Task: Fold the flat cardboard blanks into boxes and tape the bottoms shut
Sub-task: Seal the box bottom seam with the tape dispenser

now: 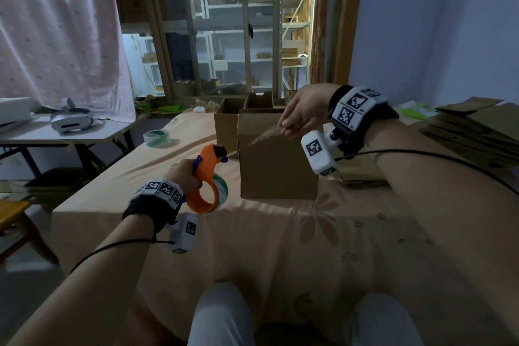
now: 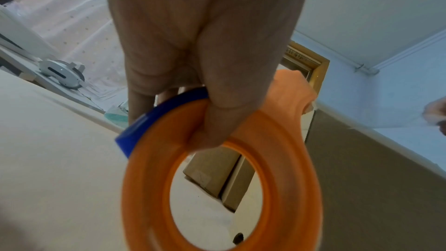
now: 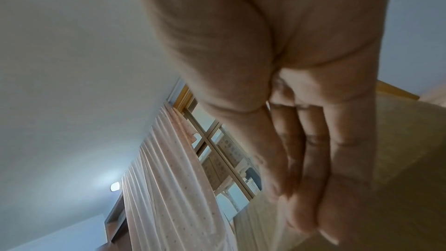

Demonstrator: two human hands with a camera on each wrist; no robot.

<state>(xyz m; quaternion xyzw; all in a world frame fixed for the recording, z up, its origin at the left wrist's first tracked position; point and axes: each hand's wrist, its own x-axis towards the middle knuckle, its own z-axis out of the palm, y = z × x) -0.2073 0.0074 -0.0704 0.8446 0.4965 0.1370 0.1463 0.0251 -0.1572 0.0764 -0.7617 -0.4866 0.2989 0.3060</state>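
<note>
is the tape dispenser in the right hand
No, the left hand grips the orange tape dispenser, while the right hand pinches the pulled-out tape end.

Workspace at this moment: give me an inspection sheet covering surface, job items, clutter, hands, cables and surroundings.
Surface: table under a peach floral cloth.
Job's things: folded cardboard box standing on the cloth, open boxes behind it; flat blanks stacked at right; orange tape dispenser; clear tape strip stretched over the box.
Clutter: spare tape roll; headset on the side table.
Hands: left hand grips the dispenser; right hand pinches the tape end.
Cables: black wrist-camera leads along both forearms.
Surroundings: curtain, glass door, storage shelves.
</note>
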